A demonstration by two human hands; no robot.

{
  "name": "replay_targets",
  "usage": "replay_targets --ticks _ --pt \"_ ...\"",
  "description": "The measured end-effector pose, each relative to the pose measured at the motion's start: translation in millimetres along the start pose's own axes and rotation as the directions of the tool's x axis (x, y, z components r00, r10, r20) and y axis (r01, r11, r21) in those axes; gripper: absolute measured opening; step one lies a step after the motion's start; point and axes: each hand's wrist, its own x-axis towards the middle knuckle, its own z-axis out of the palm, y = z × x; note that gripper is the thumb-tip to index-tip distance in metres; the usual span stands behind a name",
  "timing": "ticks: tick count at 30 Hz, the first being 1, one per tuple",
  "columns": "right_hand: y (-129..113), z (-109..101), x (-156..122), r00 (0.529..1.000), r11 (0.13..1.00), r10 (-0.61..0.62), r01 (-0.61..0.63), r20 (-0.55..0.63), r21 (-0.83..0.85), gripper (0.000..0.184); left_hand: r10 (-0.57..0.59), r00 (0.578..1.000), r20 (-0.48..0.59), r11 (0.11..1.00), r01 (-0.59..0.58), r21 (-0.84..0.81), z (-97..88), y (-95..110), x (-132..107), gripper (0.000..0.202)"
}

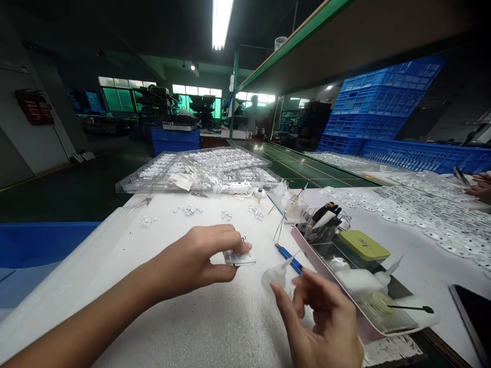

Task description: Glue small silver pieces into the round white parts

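Observation:
My left hand (199,258) pinches a small flat clear plastic piece (240,258) between thumb and fingertips, just above the white foam mat (184,327). My right hand (322,322) hovers at the lower right with curled fingers that hold nothing I can see. It is close to a small white squeeze bottle (274,276) that lies on the mat with its nozzle pointing up and right. A blue-handled tool (289,258) lies just beyond the bottle.
A pink tray (322,268) on the right holds tools, a yellow tin (363,245) and more squeeze bottles. Clear trays of small parts (199,168) sit at the far edge. Blue crates (383,107) stand behind. Another person's hand (479,186) is at far right. A phone (473,314) lies nearby.

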Motion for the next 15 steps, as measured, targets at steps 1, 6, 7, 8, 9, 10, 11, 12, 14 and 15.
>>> replay_targets --ticks 1,6,7,8,9,10,11,12,14,15 --pt "5 1 2 0.999 1.000 0.023 -0.022 0.042 -0.021 0.043 -0.020 1.000 -0.017 1.000 0.020 -0.006 -0.9 0 0 0.019" --pt "18 3 8 0.907 0.996 0.073 -0.088 0.416 0.017 0.026 -0.262 0.961 -0.086 0.954 0.244 -0.177 4.2 8 4 0.014" --pt "16 1 8 0.884 0.984 0.103 -0.159 0.456 0.086 0.024 -0.350 0.933 -0.081 0.907 0.316 -0.278 6.8 10 5 0.016" --pt "13 -1 9 0.868 0.955 0.145 -0.248 0.475 0.161 0.024 -0.435 0.898 -0.062 0.832 0.374 -0.410 9.7 12 7 0.020" --pt "9 -4 11 0.859 0.912 0.193 -0.335 0.473 0.236 0.024 -0.502 0.864 -0.028 0.731 0.407 -0.547 12.7 13 8 0.024" --pt "5 -8 14 0.858 0.865 0.237 -0.400 0.455 0.303 0.025 -0.544 0.839 0.014 0.621 0.415 -0.665 15.7 13 9 0.028" --pt "1 -11 18 0.869 0.830 0.262 -0.425 0.420 0.361 0.027 -0.564 0.825 0.050 0.524 0.404 -0.750 18.3 14 10 0.030" --pt "-2 -13 24 0.885 0.811 0.273 -0.422 0.377 0.404 0.030 -0.574 0.815 0.083 0.438 0.392 -0.809 20.4 13 11 0.031" --pt "-6 -17 36 0.927 0.803 0.256 -0.361 0.273 0.474 0.036 -0.587 0.796 0.148 0.301 0.384 -0.873 22.7 13 11 0.031" --pt "-8 -17 43 0.945 0.797 0.243 -0.324 0.220 0.509 0.038 -0.593 0.787 0.169 0.253 0.382 -0.889 22.9 12 10 0.030"
